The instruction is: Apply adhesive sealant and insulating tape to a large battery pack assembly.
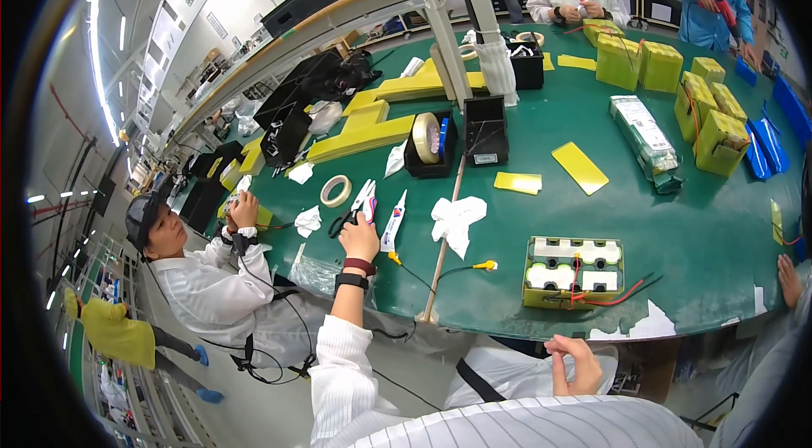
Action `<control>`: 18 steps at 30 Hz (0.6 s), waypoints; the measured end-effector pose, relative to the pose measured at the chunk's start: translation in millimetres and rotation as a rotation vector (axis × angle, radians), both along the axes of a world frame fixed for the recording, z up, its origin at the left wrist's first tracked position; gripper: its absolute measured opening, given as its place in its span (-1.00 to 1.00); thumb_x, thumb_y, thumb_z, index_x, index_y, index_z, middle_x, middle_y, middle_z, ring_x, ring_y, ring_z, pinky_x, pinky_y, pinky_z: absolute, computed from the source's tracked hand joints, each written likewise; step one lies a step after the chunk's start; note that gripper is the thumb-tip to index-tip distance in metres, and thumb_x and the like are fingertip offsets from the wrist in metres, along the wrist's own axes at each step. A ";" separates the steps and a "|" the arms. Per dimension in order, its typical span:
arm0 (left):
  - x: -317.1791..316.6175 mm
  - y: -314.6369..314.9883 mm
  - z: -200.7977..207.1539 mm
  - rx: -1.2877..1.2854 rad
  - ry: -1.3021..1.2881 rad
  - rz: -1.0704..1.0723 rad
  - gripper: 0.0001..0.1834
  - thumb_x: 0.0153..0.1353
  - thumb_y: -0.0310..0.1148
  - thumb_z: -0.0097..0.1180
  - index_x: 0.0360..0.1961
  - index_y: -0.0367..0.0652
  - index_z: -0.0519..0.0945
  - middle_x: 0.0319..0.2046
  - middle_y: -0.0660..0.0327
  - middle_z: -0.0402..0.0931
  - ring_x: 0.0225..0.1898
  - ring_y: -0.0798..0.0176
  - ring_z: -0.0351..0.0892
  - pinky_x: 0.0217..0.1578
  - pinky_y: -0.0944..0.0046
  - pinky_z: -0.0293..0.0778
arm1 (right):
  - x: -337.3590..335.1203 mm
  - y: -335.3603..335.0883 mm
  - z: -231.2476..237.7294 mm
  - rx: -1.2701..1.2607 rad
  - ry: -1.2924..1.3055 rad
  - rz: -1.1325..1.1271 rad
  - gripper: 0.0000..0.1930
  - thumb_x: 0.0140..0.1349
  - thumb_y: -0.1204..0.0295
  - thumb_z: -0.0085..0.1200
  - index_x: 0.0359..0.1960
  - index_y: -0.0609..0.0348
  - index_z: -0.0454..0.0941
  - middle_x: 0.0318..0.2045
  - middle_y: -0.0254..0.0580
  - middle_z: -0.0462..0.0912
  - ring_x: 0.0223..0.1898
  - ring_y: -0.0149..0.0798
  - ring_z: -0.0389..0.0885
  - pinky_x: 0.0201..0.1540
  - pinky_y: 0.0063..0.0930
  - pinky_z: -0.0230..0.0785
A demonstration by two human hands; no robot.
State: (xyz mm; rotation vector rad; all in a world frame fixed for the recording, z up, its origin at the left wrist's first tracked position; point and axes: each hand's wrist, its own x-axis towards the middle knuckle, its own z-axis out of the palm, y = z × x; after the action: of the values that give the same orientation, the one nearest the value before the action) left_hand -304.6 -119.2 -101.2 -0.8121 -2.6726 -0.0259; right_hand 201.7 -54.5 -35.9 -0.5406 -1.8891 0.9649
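Observation:
My left hand (pixel 359 241) reaches over the green table with its fingers bent around black-handled scissors (pixel 337 225); the fingers partly hide them. A white tube with red and blue markings (pixel 370 208) lies just beyond those fingers. Right of it rests another white tube with a pointed nozzle (pixel 393 224). Below the table's front edge, my right hand (pixel 576 365) is held with curved fingers and thumb apart, nothing in it. The nearest thing to it is a yellow-sided battery pack (pixel 573 274) with white pads on top and red and black wires.
A tape roll (pixel 336 191), crumpled white tissue (pixel 458 224) and black bins (pixel 485 131) lie ahead. Yellow sheets (pixel 580 169), a wrapped package (pixel 645 143) and yellow battery packs (pixel 721 142) are farther off. A cable with yellow plugs (pixel 485 265) crosses the front edge. Co-workers sit left and across.

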 end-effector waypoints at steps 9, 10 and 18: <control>-24.6 -17.8 -0.2 0.130 0.116 0.111 -0.52 0.13 -0.07 0.28 -0.10 -0.22 0.51 -0.09 -0.20 0.34 -0.09 -0.27 0.43 -0.10 -0.09 0.45 | 6.7 0.0 -1.0 -0.010 -0.014 0.000 -0.61 0.08 0.81 0.07 -0.02 0.34 0.47 -0.32 0.00 0.65 -0.39 -0.12 0.61 -0.29 -0.38 0.47; -24.8 -22.0 0.7 0.150 0.153 0.070 -0.53 0.11 -0.09 0.30 -0.12 -0.23 0.52 -0.06 -0.21 0.32 -0.05 -0.28 0.38 -0.09 -0.12 0.44 | 8.0 0.2 0.1 -0.010 -0.020 0.006 -0.62 0.08 0.81 0.07 -0.02 0.34 0.47 -0.33 0.00 0.65 -0.38 -0.11 0.62 -0.29 -0.37 0.47; 97.0 -24.4 81.4 1.042 -0.636 -0.388 -0.50 0.34 -0.13 0.12 0.12 -0.31 0.45 -0.10 0.07 0.52 -0.06 0.10 0.47 -0.06 0.04 0.38 | 7.5 10.4 3.2 -0.030 -0.002 0.014 -0.67 0.13 0.78 0.07 -0.04 0.33 0.48 -0.33 -0.03 0.67 -0.34 -0.13 0.66 -0.24 -0.39 0.50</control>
State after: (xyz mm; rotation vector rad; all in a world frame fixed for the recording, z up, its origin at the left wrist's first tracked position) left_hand -207.6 -143.6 -19.8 -0.9864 -2.3629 -1.8317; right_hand 209.2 -44.2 -32.7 -0.5467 -1.8847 1.0040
